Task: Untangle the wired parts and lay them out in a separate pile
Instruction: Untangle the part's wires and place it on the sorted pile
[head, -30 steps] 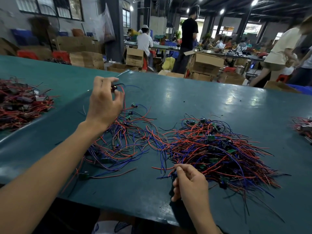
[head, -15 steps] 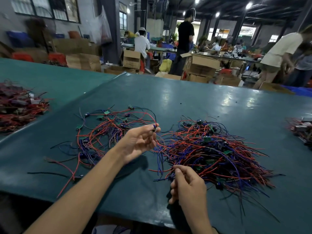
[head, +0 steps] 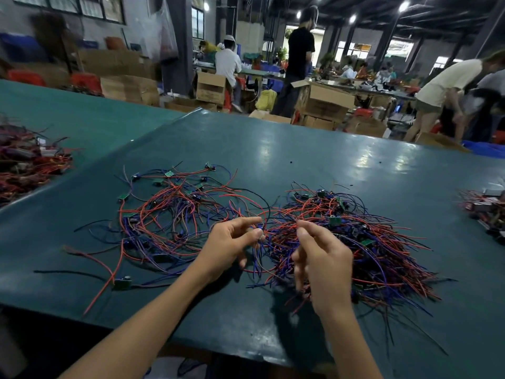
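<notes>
Left hand (head: 229,247): back from laid-out pile (head: 169,212) at 10 o'clock, pinches wired part (head: 261,230) at 9 o'clock edge of tangled pile (head: 355,242); right hand (head: 325,258): raised, pinches red strands alongside, so next extraction likely starting.

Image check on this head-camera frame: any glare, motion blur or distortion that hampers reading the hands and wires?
Head view: ceiling lights leave pale glare patches on the green table, away from the wires; the right hand has motion-blurred lower fingers, so its grip is unreadable; the left hand, pinching wires, is sharp; the wide-angle lens bows the table edges.
</notes>
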`<move>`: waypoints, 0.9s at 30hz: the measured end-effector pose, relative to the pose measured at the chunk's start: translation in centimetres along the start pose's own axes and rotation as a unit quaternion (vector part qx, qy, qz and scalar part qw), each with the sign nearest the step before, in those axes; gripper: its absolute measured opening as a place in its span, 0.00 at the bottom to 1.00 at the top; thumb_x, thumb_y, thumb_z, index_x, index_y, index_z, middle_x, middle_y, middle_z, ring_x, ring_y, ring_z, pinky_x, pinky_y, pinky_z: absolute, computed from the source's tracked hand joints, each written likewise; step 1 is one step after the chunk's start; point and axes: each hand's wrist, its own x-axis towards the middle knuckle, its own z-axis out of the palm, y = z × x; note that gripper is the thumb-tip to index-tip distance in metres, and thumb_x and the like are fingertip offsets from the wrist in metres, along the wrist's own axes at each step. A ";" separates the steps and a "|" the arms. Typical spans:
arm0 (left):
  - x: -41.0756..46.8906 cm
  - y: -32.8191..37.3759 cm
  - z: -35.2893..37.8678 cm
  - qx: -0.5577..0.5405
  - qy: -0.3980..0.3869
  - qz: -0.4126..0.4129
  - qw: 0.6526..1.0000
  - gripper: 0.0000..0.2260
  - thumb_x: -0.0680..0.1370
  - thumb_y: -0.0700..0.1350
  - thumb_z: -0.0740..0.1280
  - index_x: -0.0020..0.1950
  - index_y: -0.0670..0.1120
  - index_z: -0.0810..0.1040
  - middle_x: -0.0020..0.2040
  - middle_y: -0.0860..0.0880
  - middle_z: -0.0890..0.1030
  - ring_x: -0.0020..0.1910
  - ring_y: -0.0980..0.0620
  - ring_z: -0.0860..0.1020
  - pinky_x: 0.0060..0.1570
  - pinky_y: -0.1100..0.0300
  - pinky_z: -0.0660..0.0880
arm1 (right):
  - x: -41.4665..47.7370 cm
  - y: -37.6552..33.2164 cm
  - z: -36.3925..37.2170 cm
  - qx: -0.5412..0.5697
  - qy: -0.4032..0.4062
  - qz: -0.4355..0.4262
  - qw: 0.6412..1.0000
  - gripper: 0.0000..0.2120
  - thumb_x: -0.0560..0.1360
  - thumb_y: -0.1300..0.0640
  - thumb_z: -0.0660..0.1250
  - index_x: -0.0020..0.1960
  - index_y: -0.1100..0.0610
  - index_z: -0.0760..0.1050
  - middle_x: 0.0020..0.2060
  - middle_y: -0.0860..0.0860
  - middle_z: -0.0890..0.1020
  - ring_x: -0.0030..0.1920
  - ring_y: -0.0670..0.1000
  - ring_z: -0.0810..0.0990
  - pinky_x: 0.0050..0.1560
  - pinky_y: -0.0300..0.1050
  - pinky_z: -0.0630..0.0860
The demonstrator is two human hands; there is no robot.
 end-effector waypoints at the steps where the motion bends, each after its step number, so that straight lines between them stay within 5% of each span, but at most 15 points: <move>1: 0.0 0.1 0.0 -0.007 -0.002 -0.003 1.000 0.16 0.77 0.44 0.73 0.64 0.46 0.81 0.49 0.42 0.86 0.41 0.49 0.80 0.24 0.61 0.73 | 1.1 -0.2 0.3 -0.048 -0.027 0.013 0.998 0.06 0.80 0.59 0.68 0.54 0.52 0.83 0.26 0.52 0.78 0.20 0.51 0.71 0.18 0.40 0.68; 6: 0.1 0.2 0.2 -0.075 -0.009 -0.004 0.997 0.12 0.72 0.46 0.75 0.54 0.46 0.87 0.45 0.43 0.86 0.37 0.56 0.80 0.25 0.63 0.72 | 4.6 -0.5 2.6 -0.209 -0.183 0.051 0.959 0.04 0.77 0.55 0.71 0.46 0.53 0.84 0.26 0.52 0.80 0.18 0.50 0.71 0.18 0.37 0.66; 13: -0.2 0.3 0.1 -0.078 0.001 -0.006 0.997 0.12 0.71 0.44 0.75 0.54 0.46 0.86 0.49 0.41 0.87 0.46 0.53 0.84 0.29 0.63 0.74 | 6.4 0.4 3.9 -0.257 -0.126 0.032 0.958 0.10 0.73 0.51 0.76 0.36 0.55 0.85 0.23 0.51 0.80 0.18 0.46 0.72 0.20 0.35 0.65; 18: 0.0 0.4 0.1 -0.069 0.003 -0.003 0.998 0.15 0.72 0.45 0.75 0.57 0.44 0.84 0.51 0.42 0.87 0.48 0.51 0.84 0.34 0.62 0.76 | 6.5 0.8 4.0 -0.164 -0.105 0.049 0.980 0.11 0.74 0.56 0.74 0.34 0.54 0.85 0.26 0.55 0.81 0.27 0.55 0.74 0.22 0.39 0.65; 22: 0.0 0.4 0.0 -0.074 0.009 -0.015 0.997 0.15 0.73 0.52 0.75 0.55 0.46 0.87 0.52 0.41 0.86 0.52 0.46 0.83 0.48 0.53 0.78 | 5.7 1.2 4.1 -0.133 -0.121 0.062 0.982 0.09 0.75 0.58 0.73 0.37 0.58 0.86 0.28 0.56 0.82 0.27 0.53 0.75 0.21 0.39 0.65; 27: 0.0 0.2 0.2 -0.065 -0.015 -0.006 0.998 0.07 0.71 0.47 0.75 0.48 0.48 0.88 0.46 0.45 0.87 0.45 0.52 0.84 0.44 0.60 0.80 | 5.2 1.4 3.9 -0.043 -0.115 0.102 0.987 0.12 0.78 0.60 0.72 0.39 0.67 0.83 0.26 0.52 0.76 0.24 0.47 0.72 0.20 0.36 0.61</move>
